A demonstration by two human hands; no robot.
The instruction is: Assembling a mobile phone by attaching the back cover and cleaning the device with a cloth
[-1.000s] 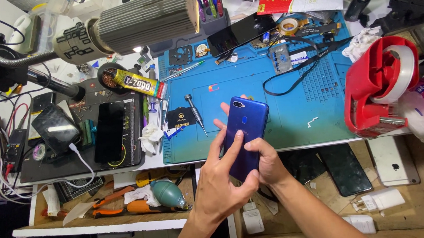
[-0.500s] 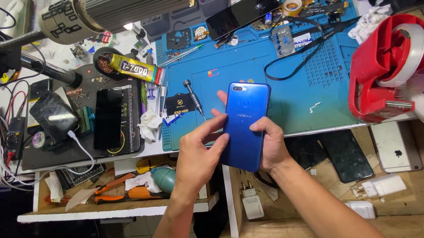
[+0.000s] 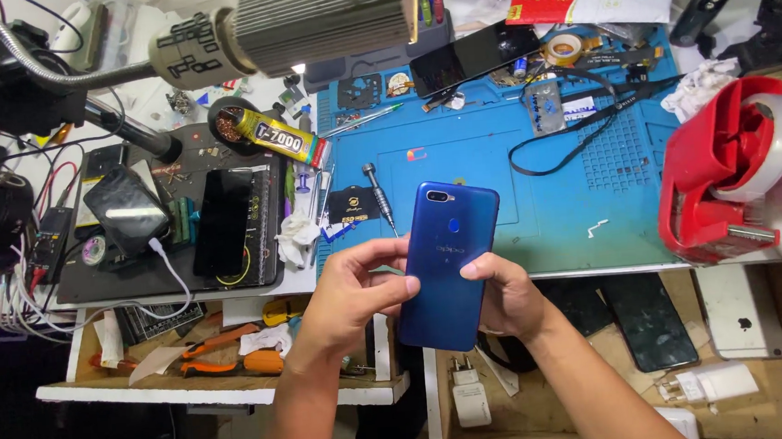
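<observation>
HOLD: blue phone (image 3: 447, 266) back-side up, above the counter (image 3: 585, 233) edge | LEFT: left hand (image 3: 351, 300) fingers grasp its left edge | RIGHT: right hand (image 3: 507, 298) fingers clasp the right edge | PROGRESS: back cover seated, looks closed; screwdriver (image 3: 378, 196) lies untouched on blue mat (image 3: 554, 190).

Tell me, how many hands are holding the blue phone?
2. The left hand grips the left edge of the blue phone, and the right hand holds its right edge, thumb on the back. No other hands show.
</observation>
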